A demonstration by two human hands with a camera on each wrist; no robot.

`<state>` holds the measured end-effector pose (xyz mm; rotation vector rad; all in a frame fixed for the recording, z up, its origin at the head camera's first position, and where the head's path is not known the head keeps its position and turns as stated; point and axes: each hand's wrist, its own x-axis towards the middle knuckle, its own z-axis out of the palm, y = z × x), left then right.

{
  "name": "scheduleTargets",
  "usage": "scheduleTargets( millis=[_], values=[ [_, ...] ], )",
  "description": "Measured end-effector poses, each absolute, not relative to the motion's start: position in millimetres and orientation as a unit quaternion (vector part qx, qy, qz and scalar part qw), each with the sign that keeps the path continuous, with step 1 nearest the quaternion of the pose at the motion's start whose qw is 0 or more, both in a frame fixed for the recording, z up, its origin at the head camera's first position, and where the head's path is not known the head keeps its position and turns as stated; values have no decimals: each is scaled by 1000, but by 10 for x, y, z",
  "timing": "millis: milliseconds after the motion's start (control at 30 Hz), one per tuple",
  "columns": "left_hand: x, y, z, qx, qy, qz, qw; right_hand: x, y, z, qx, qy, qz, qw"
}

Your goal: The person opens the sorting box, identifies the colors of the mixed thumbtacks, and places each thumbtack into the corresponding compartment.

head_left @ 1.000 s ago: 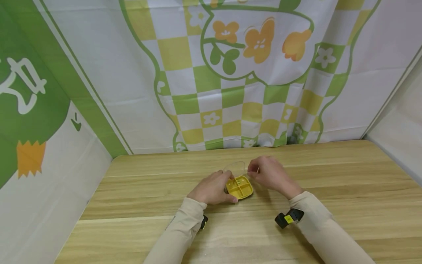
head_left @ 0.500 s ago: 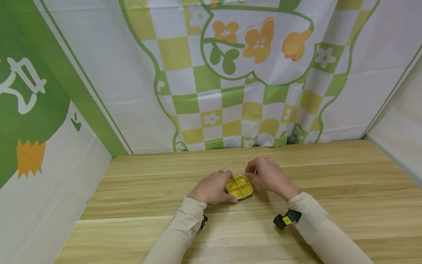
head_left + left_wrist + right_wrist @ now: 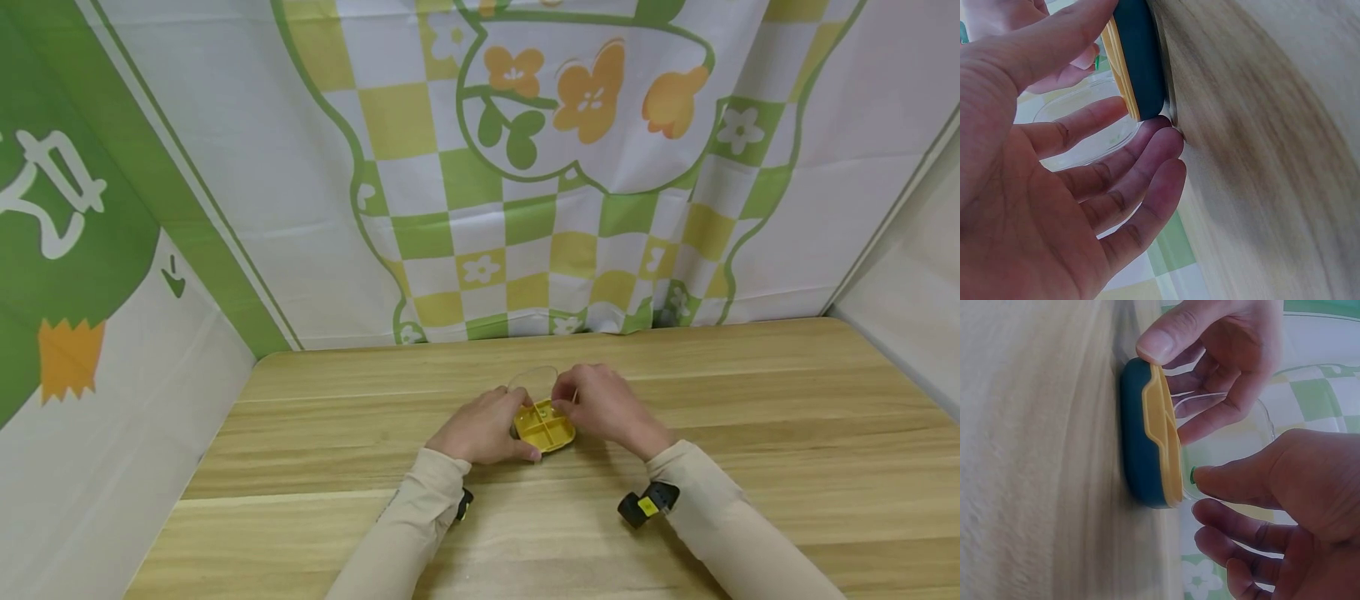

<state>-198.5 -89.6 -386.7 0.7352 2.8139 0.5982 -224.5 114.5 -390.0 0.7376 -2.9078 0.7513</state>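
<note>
A small pill box (image 3: 546,433) with a yellow four-part inside and a dark teal base (image 3: 1137,440) sits on the table. Its clear lid (image 3: 1267,422) stands swung back on the far side. My left hand (image 3: 483,427) grips the box's left side, thumb at the near edge and index finger at the far edge. Between thumb and index finger, my right hand (image 3: 606,410) pinches a tiny green piece (image 3: 1193,475), close over the box's right far compartment. Its index finger is mostly hidden behind the thumb in the right wrist view. A small pale green speck (image 3: 543,412) shows inside the box.
The wood-grain table (image 3: 315,467) runs back to a hanging checked cloth (image 3: 525,217) with flowers. Green and white cloth (image 3: 135,333) closes off the left side, and a white panel (image 3: 900,275) the right.
My right hand has moved left and slightly nearer, from beyond the box's right far corner to over its right side. The left hand and the box have stayed put.
</note>
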Motion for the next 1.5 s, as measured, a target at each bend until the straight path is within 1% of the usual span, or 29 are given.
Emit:
scheduleTargets(
  millis=[400, 1033, 1500],
  values=[
    [-1996, -898, -3880, 250, 943, 201, 87, -2245, 1132, -3957, 247, -940, 235, 33],
    [-1988, -894, -3863, 248, 943, 201, 89, -2256, 1123, -3996, 235, -942, 236, 41],
    [-1986, -893, -3861, 248, 945, 196, 89, -2263, 1116, -4009, 214, -947, 237, 29]
  ],
)
